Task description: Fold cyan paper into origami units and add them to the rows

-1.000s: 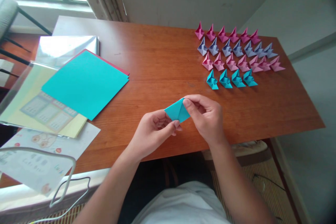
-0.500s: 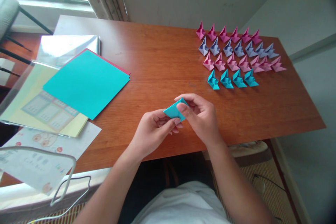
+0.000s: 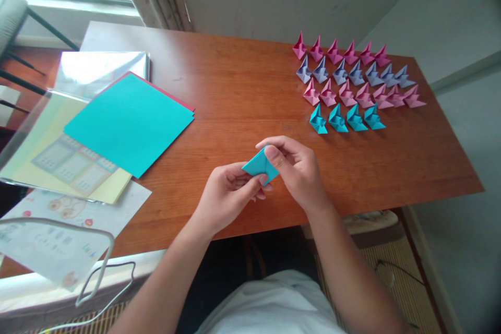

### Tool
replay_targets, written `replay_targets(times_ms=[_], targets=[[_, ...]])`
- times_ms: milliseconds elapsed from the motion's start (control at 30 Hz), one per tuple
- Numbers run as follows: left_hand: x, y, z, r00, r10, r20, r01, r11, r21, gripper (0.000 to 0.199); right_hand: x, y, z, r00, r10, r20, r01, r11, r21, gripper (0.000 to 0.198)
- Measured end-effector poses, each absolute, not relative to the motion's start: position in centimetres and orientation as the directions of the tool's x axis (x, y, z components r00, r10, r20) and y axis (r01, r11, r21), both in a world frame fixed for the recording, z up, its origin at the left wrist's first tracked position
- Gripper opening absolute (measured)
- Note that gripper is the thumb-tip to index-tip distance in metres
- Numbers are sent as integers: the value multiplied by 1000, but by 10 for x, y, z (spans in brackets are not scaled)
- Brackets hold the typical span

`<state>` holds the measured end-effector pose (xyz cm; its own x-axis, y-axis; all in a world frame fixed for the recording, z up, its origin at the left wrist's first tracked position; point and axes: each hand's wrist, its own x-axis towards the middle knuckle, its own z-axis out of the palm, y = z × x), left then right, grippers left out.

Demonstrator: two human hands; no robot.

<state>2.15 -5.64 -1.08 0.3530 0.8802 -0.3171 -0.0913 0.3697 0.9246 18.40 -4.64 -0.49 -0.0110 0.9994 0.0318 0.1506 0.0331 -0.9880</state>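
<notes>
A small folded piece of turquoise paper (image 3: 256,165) is held up over the table's front edge between both hands. My left hand (image 3: 229,190) pinches its lower part, thumb on the near face and fingers behind. At its upper right edge, my right hand (image 3: 299,172) grips it with the thumb pressed on top and the fingers curled behind. The fingertips behind the paper are partly hidden. Beyond my right hand stands a row of folded turquoise paper figures (image 3: 338,119) with pointed tips.
Further rows of paper figures in pale pink (image 3: 347,94), lilac (image 3: 356,72) and magenta (image 3: 335,52) stand behind. Large turquoise sheets (image 3: 131,122) lie on the left, over a clear plastic sleeve with yellow paper (image 3: 23,141). A white cable (image 3: 109,317) runs below the wooden table (image 3: 235,88).
My right hand has shifted slightly left and up, its thumb sliding along the paper's edge. The folded paper has turned a little, showing more of its face. My left hand stays almost still.
</notes>
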Motion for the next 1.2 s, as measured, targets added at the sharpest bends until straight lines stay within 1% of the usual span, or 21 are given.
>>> replay_targets(times_ms=[67, 133, 267, 400, 467, 600, 700, 800, 900, 1000, 1067, 1200], targets=[[21, -56, -11, 355, 880, -315, -103, 372, 922, 15, 186, -45, -6, -28, 1000, 8, 121, 11, -993, 27], [21, -56, -10, 357, 880, -314, -116, 376, 919, 15, 187, -45, -9, -27, 1000, 5, 111, 8, -994, 26], [21, -56, -10, 374, 873, -313, -102, 374, 922, 18, 188, -46, -11, -5, 998, 66, 163, 66, -984, 19], [19, -57, -12, 408, 877, -252, -53, 299, 953, 27, 192, -47, -6, -82, 990, 118, 220, 134, -966, 16], [18, -57, -12, 412, 881, -234, -44, 275, 960, 30, 195, -47, -3, -120, 986, 116, 242, 143, -960, 14], [18, -57, -13, 393, 887, -243, -55, 286, 957, 28, 201, -48, -2, -155, 985, 70, 229, 105, -968, 14], [18, -57, -14, 359, 899, -252, -78, 298, 951, 28, 203, -51, -7, -137, 990, 25, 189, 51, -981, 18], [20, -57, -14, 340, 905, -257, -89, 303, 949, 28, 205, -55, -12, -109, 994, 1, 181, 21, -983, 18], [21, -57, -14, 355, 898, -260, -91, 310, 946, 26, 206, -59, -14, -71, 996, 46, 243, 62, -968, 15], [21, -56, -13, 382, 890, -248, -108, 309, 945, 24, 207, -60, -12, -78, 993, 90, 305, 109, -946, 14], [21, -56, -14, 369, 901, -227, -119, 288, 950, 24, 209, -60, -9, -108, 989, 102, 332, 133, -934, 12], [21, -56, -18, 279, 943, -182, -94, 216, 972, 25, 213, -58, -1, -222, 969, 109, 428, 197, -882, 12]])
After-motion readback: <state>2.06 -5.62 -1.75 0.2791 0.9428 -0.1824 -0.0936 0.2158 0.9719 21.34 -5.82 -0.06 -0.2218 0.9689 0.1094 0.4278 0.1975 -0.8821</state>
